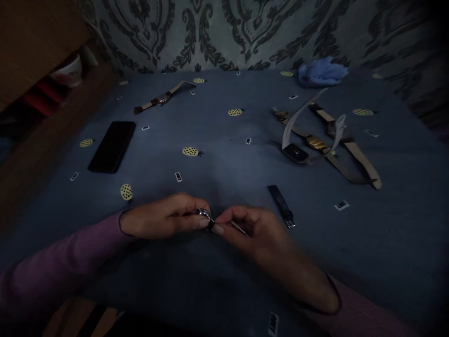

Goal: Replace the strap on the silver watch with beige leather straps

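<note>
The left thumb and fingers pinched a small silver watch [204, 214], which sat just below the middle of the frame between the left hand [171, 217] and the right hand [250, 229]. The right thumb and forefinger were drawn together at the watch's lower right edge, by a small dark piece [211, 225]; whether that was strap could not be told. A thin metal tool [239, 228] was held slantwise among the right fingers.

The handling looked under way rather than finished: both hands were engaged at that one edge, and whether anything there was fastened or loose was too small to tell. A short dark strap piece with a buckle [281, 206] lay by itself to the right of the right hand, not joined to any watch.

Farther out, a white-strapped watch [295, 153], a gold-toned watch [315, 142] and a brown watch with a pale strap lining [363, 164] lay close together at the right of the frame, untouched. Another watch [162, 98] and a black phone [112, 146] lay at upper left, and a crumpled blue cloth [322, 72] at upper right.
</note>
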Tool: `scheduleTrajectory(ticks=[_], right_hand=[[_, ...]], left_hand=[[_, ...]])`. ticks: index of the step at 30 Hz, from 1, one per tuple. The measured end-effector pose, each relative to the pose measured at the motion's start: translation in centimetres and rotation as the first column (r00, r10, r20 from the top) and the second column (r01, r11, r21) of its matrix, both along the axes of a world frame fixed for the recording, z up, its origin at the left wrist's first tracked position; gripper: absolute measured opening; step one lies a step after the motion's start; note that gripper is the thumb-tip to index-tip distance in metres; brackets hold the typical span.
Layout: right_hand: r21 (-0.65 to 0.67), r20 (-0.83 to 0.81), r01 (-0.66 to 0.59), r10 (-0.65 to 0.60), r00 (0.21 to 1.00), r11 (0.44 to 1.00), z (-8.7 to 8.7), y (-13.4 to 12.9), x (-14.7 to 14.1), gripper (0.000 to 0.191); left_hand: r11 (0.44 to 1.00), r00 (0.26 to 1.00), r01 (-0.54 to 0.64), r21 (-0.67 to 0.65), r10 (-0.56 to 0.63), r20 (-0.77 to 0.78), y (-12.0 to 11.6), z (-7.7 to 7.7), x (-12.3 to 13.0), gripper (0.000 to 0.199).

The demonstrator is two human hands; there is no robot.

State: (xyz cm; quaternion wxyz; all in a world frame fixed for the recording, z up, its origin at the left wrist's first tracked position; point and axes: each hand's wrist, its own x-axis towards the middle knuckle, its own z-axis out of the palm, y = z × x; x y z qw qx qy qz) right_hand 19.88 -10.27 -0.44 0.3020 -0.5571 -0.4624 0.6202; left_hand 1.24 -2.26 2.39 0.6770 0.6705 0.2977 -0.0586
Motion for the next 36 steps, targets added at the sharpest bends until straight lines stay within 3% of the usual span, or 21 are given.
scheduleTrajectory(ticks=[3, 10, 15, 21, 36], right_hand=[[-0.011, 0.038, 0.005, -0.005, 0.999, 1.0, 0.3, 0.1, -0.2, 0.012], [-0.018, 0.134, 0.021, -0.019, 0.991, 1.0, 0.8, 0.2, -0.5, 0.012], [0.034, 0.067, 0.029, -0.032, 0.997, 0.999, 0.3, 0.2, -0.2, 0.009], [0.056, 0.013, 0.036, -0.037, 0.999, 0.998, 0.1, 0.0, 0.0, 0.012], [-0.001, 0.178, 0.122, -0.12, 0.977, 0.993, 0.5, 0.3, -0.9, 0.009]], left_hand=[[1.0, 1.0, 0.003, 0.03, -0.003, 0.009, -0.2, 0.0, 0.1, 0.027], [0.97, 1.0, 0.023, 0.241, -0.024, 0.002, -0.8, 0.0, 0.7, 0.027], [0.994, 0.999, -0.029, 0.106, 0.027, 0.018, -0.7, -0.4, 0.3, 0.027], [0.994, 0.997, -0.06, 0.094, 0.056, 0.049, -0.8, -0.7, 0.1, 0.027], [0.911, 0.994, -0.108, 0.399, 0.104, 0.033, -2.0, -0.5, 0.9, 0.024]])
